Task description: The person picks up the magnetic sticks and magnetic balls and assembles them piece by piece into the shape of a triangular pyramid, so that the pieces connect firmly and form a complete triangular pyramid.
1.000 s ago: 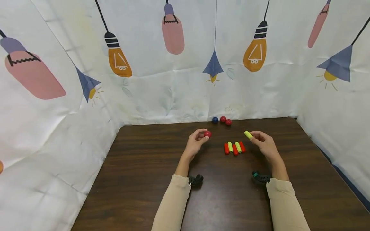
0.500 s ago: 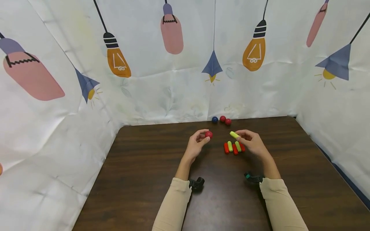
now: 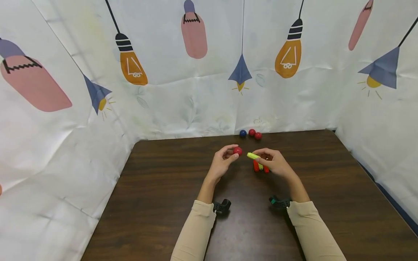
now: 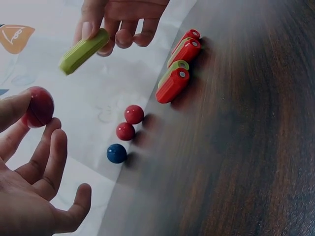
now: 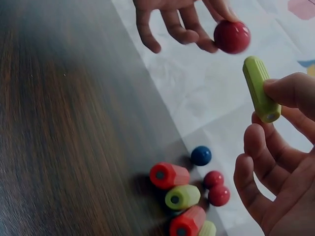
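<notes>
My left hand [image 3: 219, 165] pinches a red ball [image 3: 237, 151] between thumb and fingers, above the table. Facing it, my right hand [image 3: 275, 163] pinches a yellow-green ribbed stick [image 3: 253, 156], its free end pointing at the ball. A small gap separates stick and ball; the right wrist view shows the ball [image 5: 232, 37] just beyond the stick [image 5: 261, 89]. Below the right hand lies a row of red sticks [image 4: 173, 84] and yellow-green sticks [image 5: 182, 197], partly hidden by that hand in the head view. Round grey spots show on the sticks' ends.
Near the table's back edge rest a blue ball [image 3: 243, 133] and two red balls [image 3: 255, 134]. A white curtain printed with lamps [image 3: 196, 101] hangs behind the dark wooden table [image 3: 163, 188]. Each wrist wears a black strap.
My right hand has moved left with the yellow-green stick, from right of the stick row to close beside the red ball. The left hand has shifted slightly right.
</notes>
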Available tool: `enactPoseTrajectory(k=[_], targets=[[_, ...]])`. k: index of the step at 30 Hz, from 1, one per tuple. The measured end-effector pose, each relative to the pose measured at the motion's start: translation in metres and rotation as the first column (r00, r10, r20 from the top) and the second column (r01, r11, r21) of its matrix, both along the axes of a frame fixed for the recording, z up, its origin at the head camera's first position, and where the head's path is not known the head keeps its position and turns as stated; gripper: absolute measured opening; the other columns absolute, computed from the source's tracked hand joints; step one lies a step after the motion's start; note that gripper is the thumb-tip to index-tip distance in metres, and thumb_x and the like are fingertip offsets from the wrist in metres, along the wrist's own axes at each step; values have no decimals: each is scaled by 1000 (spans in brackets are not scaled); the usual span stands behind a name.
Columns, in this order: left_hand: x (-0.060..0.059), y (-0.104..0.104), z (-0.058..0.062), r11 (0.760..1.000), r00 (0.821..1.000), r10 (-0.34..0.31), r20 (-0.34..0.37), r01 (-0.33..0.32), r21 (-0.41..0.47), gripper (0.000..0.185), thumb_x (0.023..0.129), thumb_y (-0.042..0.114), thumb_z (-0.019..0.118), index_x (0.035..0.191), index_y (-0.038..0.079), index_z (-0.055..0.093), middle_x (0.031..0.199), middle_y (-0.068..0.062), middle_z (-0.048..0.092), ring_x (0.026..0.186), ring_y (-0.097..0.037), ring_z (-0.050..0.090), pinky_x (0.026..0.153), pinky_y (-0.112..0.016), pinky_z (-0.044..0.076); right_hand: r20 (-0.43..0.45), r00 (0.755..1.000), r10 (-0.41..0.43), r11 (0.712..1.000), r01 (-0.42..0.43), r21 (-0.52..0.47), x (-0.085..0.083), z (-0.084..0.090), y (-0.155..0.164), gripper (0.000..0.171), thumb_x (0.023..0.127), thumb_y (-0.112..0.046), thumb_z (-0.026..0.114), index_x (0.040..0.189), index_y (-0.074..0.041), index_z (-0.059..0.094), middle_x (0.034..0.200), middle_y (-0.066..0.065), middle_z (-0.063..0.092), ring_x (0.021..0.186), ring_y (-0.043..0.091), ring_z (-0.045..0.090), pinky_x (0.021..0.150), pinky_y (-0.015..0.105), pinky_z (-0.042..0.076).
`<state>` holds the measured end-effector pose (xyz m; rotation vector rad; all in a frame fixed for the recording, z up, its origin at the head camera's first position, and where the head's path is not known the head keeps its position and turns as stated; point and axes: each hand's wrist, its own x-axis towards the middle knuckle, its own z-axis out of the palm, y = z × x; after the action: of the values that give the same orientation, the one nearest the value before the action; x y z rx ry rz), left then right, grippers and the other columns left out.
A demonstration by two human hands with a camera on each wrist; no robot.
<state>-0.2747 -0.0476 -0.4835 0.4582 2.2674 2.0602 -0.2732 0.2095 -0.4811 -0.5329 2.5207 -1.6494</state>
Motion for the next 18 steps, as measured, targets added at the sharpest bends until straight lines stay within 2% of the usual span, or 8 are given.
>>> enactPoseTrajectory(k=[3, 7, 12, 18], targets=[[1, 0, 2, 1000, 1000, -20, -5, 20, -3, 36, 98, 19, 70, 135, 20, 66, 113, -14, 67, 93, -16, 62, 95, -59, 51, -1, 1000, 10, 1000, -10, 7, 0, 0, -4, 29, 100, -16, 68, 127, -6, 68, 106, 19, 67, 81, 35, 58, 65, 34, 52], [1, 0, 2, 999, 999, -38, 4, 38, -19, 36, 98, 18, 70, 134, 17, 66, 115, -17, 67, 96, -24, 62, 94, -54, 52, -23, 1000, 13, 1000, -13, 24, -1, 1, -8, 28, 99, -14, 68, 126, -6, 69, 107, 18, 68, 82, 23, 57, 68, 28, 50], [0, -1, 2, 997, 997, -71, 19, 72, -36, 39, 99, 18, 69, 137, 11, 63, 118, -20, 66, 101, -33, 61, 92, -50, 52, -37, 999, 22, 1000, -21, 22, 1, 3, -11, 27, 99, -13, 69, 124, -6, 70, 107, 16, 69, 81, 21, 58, 70, 27, 50], [1, -3, 3, 993, 995, -93, 41, 95, -66, 36, 98, 17, 70, 133, 12, 64, 113, -16, 66, 93, -21, 61, 92, -55, 52, -38, 999, 27, 999, -26, 19, 2, 2, -11, 28, 99, -14, 68, 124, -3, 68, 107, 17, 69, 82, 20, 59, 70, 26, 51]])
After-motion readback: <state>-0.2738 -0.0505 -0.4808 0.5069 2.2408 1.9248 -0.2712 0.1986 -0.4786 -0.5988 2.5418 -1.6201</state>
